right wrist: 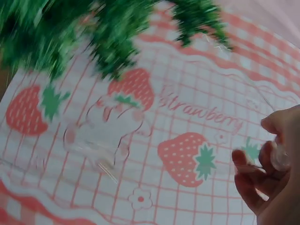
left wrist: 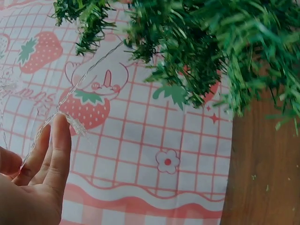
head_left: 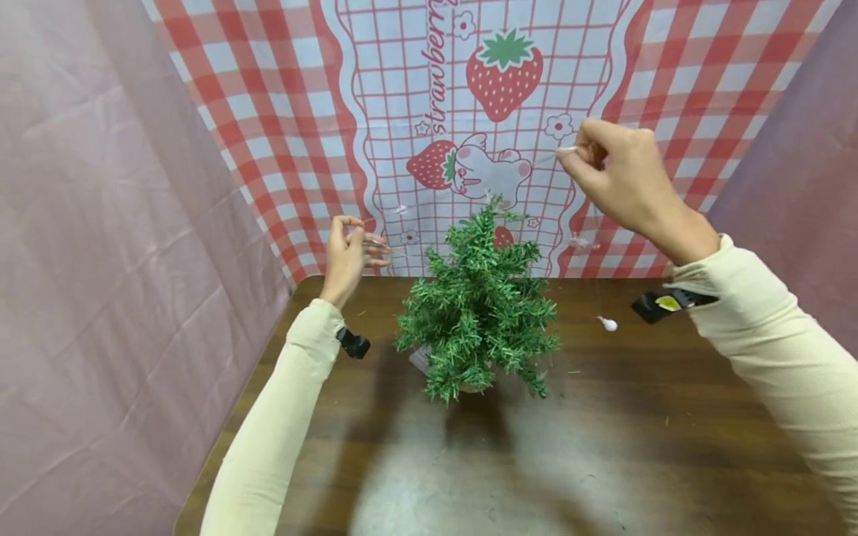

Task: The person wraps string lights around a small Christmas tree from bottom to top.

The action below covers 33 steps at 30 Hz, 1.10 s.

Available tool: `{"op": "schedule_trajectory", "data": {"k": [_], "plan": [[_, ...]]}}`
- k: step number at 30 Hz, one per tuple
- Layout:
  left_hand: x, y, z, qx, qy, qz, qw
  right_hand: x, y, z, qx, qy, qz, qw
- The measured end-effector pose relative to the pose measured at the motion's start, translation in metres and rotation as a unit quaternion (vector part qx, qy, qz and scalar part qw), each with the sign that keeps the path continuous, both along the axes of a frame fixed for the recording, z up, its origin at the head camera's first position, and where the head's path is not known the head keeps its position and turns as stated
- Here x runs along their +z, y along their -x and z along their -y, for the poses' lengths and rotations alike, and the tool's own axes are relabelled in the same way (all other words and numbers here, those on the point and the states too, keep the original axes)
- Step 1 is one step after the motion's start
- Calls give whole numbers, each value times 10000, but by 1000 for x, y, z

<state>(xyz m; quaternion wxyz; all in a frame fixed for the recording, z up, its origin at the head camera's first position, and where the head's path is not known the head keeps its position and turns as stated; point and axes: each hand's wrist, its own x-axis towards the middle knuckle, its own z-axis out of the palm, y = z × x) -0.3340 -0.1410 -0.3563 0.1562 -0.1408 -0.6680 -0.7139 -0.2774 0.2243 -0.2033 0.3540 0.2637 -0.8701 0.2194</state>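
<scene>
**Clear string point(left wrist: 89, 71) pinched on both sides of the green tree point(head_left: 477, 298)**

In my head view, the tree stands on the brown table point(head_left: 603, 461), between the lower left hand point(head_left: 348, 257) and the raised right hand point(head_left: 626, 175); a strawberry-print cloth point(head_left: 395, 82) hangs behind. I see a white drop-shaped piece point(head_left: 608, 324) right of the tree.

Through the left wrist view, I see the string run from the branches across a fingertip, clamped between thumb and fingers.

In my right wrist view, partly blurred, string reaches the right thumb, pinched there, fingers curled.

Right fingers point(head_left: 606, 137) pinched, raised high, left fingers point(left wrist: 60, 150) pinched, lower
</scene>
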Motion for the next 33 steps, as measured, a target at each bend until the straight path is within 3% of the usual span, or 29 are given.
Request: {"op": "schedule_trajectory", "data": {"k": [5,13,18,23,26,33], "plan": [[-7,-5,5,-78,-129,47,9999,12,-10,-4,456,794,425,9949],[-9,-13,5,-640,-877,164,9940,20,-21,0,566,1107,420,9913],[-10,-18,3,-1058,-1214,211,9867,23,-30,-3,440,1123,461,9916],[-12,-24,3,-1117,-784,62,9906,28,-40,-4,491,1014,551,9921],[-14,-28,5,-1179,-757,87,9901,30,-45,0,495,882,814,9915],[-21,-37,13,-1436,-1577,649,9748,33,-56,19,435,395,1184,9912]]}}
